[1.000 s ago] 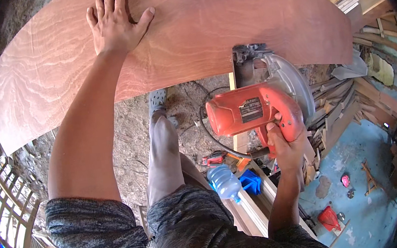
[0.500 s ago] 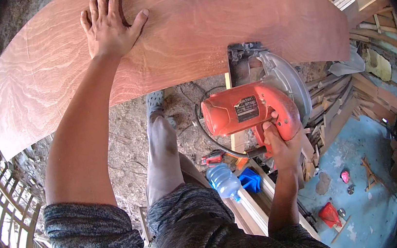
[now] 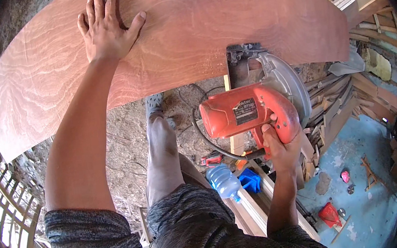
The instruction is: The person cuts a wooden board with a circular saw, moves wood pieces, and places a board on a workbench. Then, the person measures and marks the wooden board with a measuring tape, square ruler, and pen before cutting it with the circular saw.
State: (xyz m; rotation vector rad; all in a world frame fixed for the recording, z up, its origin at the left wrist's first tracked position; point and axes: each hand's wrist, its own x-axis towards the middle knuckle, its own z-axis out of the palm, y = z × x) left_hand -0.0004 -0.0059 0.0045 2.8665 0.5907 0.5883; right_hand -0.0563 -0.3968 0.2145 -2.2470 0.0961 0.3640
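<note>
Left hand (image 3: 107, 31) lies open, flat on plywood (image 3: 188, 32); right hand (image 3: 279, 146) grips a red saw (image 3: 251, 110) at its edge.

A red circular saw (image 3: 251, 110) sits at the near edge of a reddish plywood sheet (image 3: 188, 32).

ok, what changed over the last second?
Little. The red circular saw edged slightly left along the near edge of the reddish plywood sheet, right hand keeping its grip on the handle. The left hand stayed flat on the sheet, fingers spread.
</note>
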